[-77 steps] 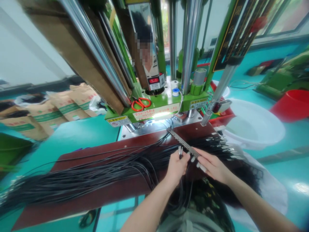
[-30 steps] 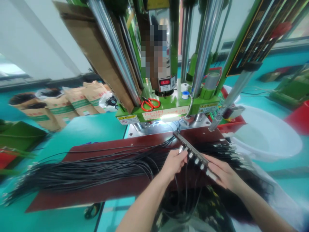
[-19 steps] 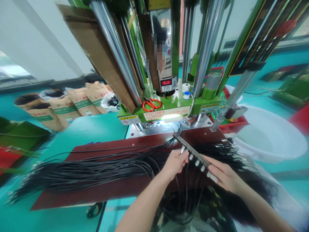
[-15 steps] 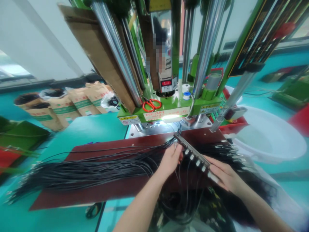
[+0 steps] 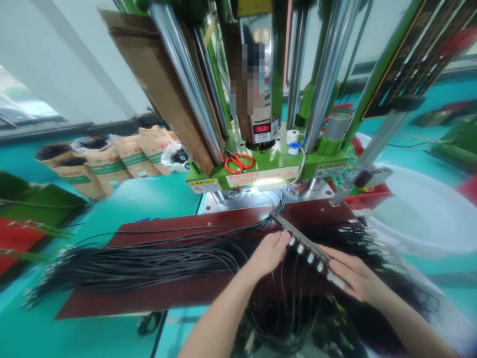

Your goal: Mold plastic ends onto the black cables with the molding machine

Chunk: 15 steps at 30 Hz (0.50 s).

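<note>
A long metal bar-shaped fixture [image 5: 302, 238] slants over the dark red board, with several silvery cable connectors [image 5: 310, 257] set in a row along its near side. My right hand [image 5: 359, 278] is closed around its lower right end. Against the near side, toward the upper left end, the thumb and fingers of my left hand [image 5: 270, 252] pinch a cable connector, mostly covered by the fingertips. Thin black cables [image 5: 296, 278] hang from the row in loops toward my lap.
A green press [image 5: 272, 161] stands just behind the board [image 5: 179, 293]; orange-handled scissors [image 5: 239, 162] lie on it. Bundled black cables [image 5: 149, 261] spread left, with more cables [image 5: 346, 238] to the right. Beyond are a white tub [image 5: 428, 238] and paper sacks [image 5: 121, 159].
My left fingers have moved right along the fixture, up against its connector row; the silvery piece seen in them before is now covered. My right hand keeps its hold. The camera view has shifted slightly.
</note>
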Each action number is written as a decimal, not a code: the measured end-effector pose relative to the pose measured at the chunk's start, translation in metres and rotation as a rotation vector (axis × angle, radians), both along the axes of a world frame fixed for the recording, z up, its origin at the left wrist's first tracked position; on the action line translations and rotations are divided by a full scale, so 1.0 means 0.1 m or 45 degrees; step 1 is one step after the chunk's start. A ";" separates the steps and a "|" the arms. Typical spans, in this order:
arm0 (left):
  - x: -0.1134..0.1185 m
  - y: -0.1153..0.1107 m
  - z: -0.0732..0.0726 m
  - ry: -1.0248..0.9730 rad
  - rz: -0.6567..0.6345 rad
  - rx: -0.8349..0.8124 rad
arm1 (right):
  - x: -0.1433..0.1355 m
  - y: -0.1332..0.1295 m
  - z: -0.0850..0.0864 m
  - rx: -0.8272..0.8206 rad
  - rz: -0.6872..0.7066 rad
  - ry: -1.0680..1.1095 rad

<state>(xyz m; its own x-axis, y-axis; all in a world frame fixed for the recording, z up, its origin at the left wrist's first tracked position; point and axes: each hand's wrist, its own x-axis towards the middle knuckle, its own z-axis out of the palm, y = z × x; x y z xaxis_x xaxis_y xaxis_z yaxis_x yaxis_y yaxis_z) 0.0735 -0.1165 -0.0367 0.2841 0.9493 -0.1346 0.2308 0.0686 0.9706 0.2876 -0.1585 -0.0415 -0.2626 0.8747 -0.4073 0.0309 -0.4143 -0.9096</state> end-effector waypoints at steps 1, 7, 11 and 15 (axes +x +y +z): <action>-0.01 0.00 0.00 -0.006 -0.016 -0.013 | 0.00 0.01 0.01 0.029 0.017 -0.017; -0.10 0.00 0.00 0.000 -0.113 -0.089 | 0.04 0.07 0.00 0.298 0.156 -0.175; -0.12 0.01 -0.02 0.002 -0.126 -0.088 | 0.06 0.09 0.00 0.404 0.271 -0.244; -0.09 0.05 -0.04 0.024 -0.117 -0.089 | 0.04 0.09 -0.03 0.428 0.266 -0.257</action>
<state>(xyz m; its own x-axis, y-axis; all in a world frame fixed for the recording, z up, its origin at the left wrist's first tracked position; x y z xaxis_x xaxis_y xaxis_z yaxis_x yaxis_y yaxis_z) 0.0647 -0.1115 -0.0409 0.3665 0.9074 -0.2057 0.2576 0.1135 0.9596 0.2913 -0.1498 -0.0441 -0.3921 0.9040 -0.1704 0.2735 -0.0623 -0.9598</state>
